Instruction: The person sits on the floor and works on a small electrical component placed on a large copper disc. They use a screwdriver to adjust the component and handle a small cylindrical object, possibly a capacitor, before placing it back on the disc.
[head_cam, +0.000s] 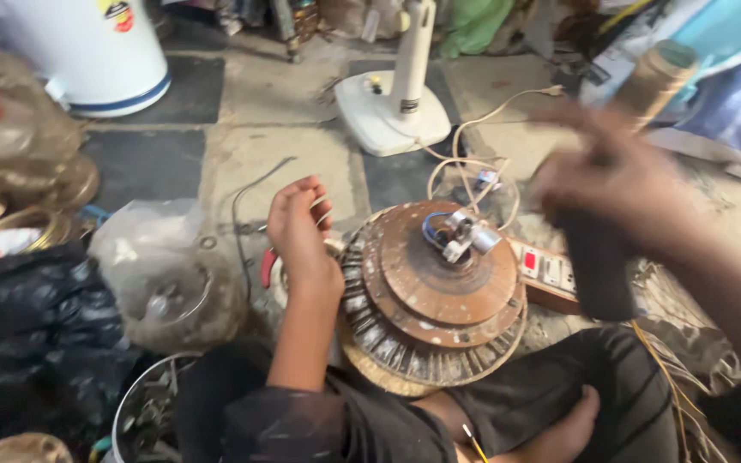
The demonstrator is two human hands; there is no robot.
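Dim, soft light from above; shadows are weak. The right hand (615,184) is smeared with motion blur, and the edges bend slightly.

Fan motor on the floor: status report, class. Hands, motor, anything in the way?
Left hand beside fan motor, fingers curled. Right hand raised, blurred, gripping dark tool. Switch box against motor.
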